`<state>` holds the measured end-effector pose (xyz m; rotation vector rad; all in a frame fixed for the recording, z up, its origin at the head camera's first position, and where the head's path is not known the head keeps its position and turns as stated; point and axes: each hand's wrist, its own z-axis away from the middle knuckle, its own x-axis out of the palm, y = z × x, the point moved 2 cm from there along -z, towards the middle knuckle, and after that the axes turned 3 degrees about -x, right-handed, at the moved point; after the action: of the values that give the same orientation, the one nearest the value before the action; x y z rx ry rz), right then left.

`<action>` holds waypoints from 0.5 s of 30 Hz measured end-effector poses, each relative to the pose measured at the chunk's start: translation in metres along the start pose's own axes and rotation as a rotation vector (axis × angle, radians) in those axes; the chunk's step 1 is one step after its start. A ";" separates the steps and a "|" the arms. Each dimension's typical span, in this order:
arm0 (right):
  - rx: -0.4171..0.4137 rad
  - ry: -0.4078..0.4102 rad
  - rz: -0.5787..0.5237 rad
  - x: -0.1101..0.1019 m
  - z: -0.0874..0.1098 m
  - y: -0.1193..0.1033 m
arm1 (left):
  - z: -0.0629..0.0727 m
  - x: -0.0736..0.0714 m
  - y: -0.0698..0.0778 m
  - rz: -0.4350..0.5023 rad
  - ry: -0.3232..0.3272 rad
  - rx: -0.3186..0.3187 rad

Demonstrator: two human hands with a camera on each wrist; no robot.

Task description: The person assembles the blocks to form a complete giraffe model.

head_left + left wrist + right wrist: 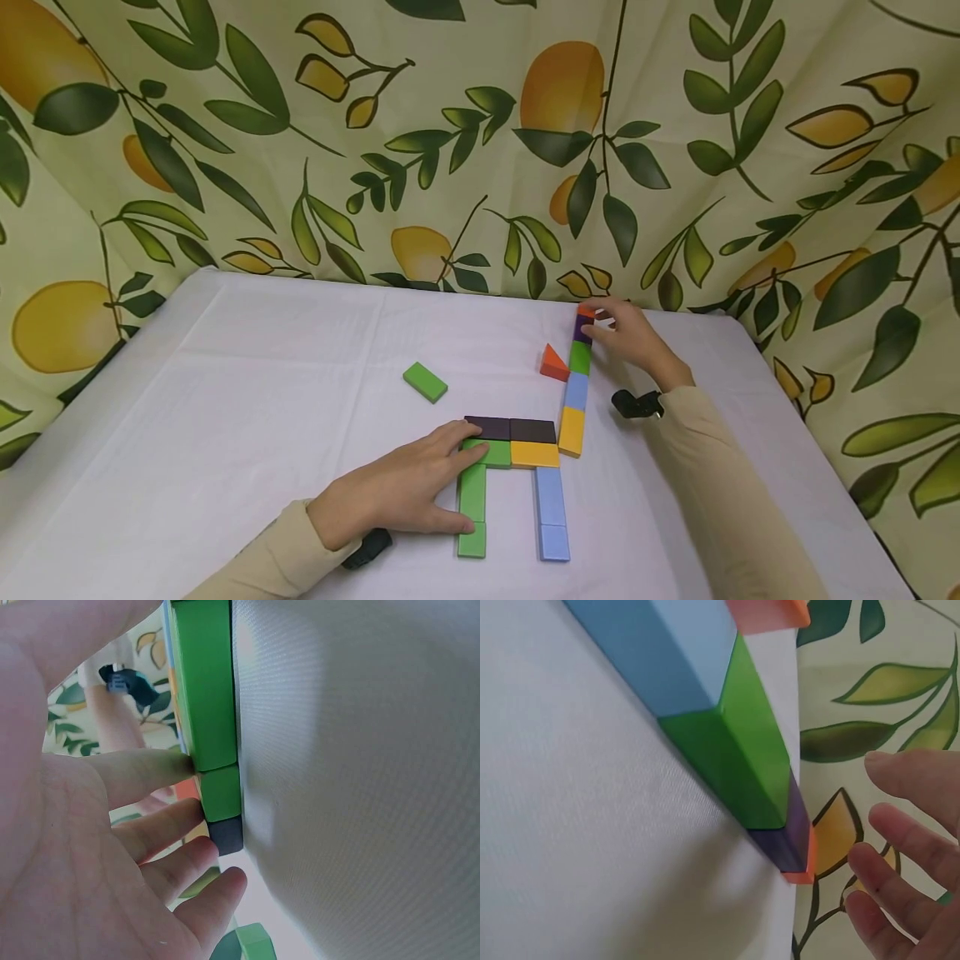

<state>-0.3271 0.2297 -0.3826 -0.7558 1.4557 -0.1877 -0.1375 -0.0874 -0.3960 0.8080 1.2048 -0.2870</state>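
Note:
My left hand (405, 487) lies at the left side of a flat block figure, fingers extended and touching a dark block (491, 428) and a green block (497, 455). In the left wrist view its fingertips meet the edge of the green blocks (206, 690). At the far end of a slanting column, my right hand (630, 337) hovers by the purple block (582, 328) and orange block (586, 311). The right wrist view shows its fingers (889, 825) spread apart from that column, gripping nothing. Green (581, 357), light blue (576, 391) and yellow blocks (572, 432) continue the column.
A red-orange triangular block (553, 365) sits left of the column. One loose green block (425, 382) lies farther left on the white cloth (262, 400). Two legs, green (472, 493) and light blue (550, 496), extend toward me. A patterned curtain (450, 167) stands behind the table.

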 end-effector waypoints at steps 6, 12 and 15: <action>-0.035 -0.009 -0.006 0.001 0.005 -0.006 | 0.000 0.000 0.000 0.001 0.000 -0.005; -0.064 -0.012 0.001 0.003 0.010 -0.013 | 0.000 0.000 0.001 0.008 -0.001 -0.008; -0.089 -0.021 0.003 0.004 0.012 -0.017 | 0.000 -0.001 0.001 0.005 0.002 -0.005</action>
<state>-0.3103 0.2189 -0.3770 -0.8248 1.4531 -0.1131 -0.1368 -0.0870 -0.3947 0.8075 1.2048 -0.2793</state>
